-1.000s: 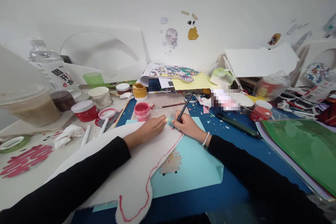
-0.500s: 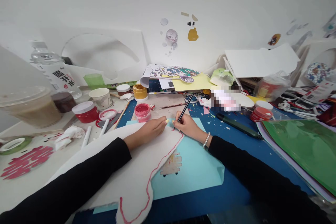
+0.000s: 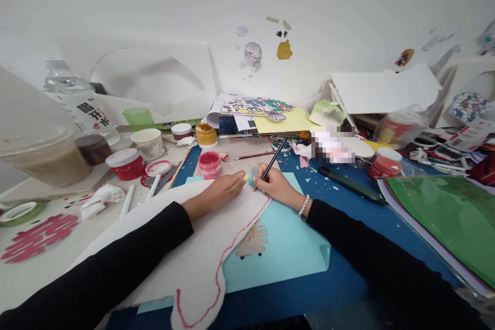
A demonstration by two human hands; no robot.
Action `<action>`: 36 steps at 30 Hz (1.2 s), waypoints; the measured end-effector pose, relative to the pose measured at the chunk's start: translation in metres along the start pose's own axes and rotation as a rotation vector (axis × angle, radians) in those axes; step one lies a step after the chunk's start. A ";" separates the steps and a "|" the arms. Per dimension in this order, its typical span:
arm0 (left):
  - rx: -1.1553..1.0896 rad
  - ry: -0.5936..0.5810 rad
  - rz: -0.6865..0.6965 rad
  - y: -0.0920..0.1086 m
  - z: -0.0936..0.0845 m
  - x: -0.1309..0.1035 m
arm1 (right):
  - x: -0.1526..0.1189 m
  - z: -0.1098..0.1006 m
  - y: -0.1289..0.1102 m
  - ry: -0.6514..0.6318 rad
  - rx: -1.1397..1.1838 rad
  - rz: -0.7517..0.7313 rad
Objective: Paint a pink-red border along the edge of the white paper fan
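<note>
A large white cut-out sheet (image 3: 193,258) with a red painted line along its right edge lies over a light blue paper (image 3: 286,252). My left hand (image 3: 220,192) rests on the white sheet near its top, fingers together; whether anything is under the fingertips is hidden. Pinched in my right hand (image 3: 274,184) is a black brush (image 3: 276,154), tilted up to the right, its tip hidden at the sheet's upper right edge beside the red line. An open jar of red paint (image 3: 210,164) stands just beyond my left hand.
Left are a bottle (image 3: 79,98), a lidded drink cup (image 3: 42,157), a paper cup (image 3: 149,143) and tape (image 3: 23,213). A yellow paint jar (image 3: 206,135) stands behind. A dark green cutter (image 3: 351,185) and green sheets (image 3: 444,221) lie right.
</note>
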State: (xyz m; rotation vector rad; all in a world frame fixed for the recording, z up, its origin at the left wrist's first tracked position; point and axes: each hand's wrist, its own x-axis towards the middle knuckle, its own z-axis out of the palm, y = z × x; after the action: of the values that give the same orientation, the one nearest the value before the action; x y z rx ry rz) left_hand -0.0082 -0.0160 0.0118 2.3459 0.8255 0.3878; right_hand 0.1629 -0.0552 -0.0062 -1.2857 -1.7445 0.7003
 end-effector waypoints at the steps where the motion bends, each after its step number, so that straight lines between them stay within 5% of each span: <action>1: 0.001 -0.002 0.000 0.000 0.000 0.000 | 0.000 0.000 0.000 0.002 0.000 -0.001; 36: 0.025 -0.014 0.012 -0.002 0.000 0.001 | 0.000 -0.001 0.002 0.036 -0.026 -0.043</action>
State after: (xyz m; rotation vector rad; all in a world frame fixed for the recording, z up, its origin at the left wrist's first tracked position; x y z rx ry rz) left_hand -0.0086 -0.0144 0.0108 2.3753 0.8140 0.3676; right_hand 0.1649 -0.0549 -0.0072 -1.2676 -1.7522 0.6286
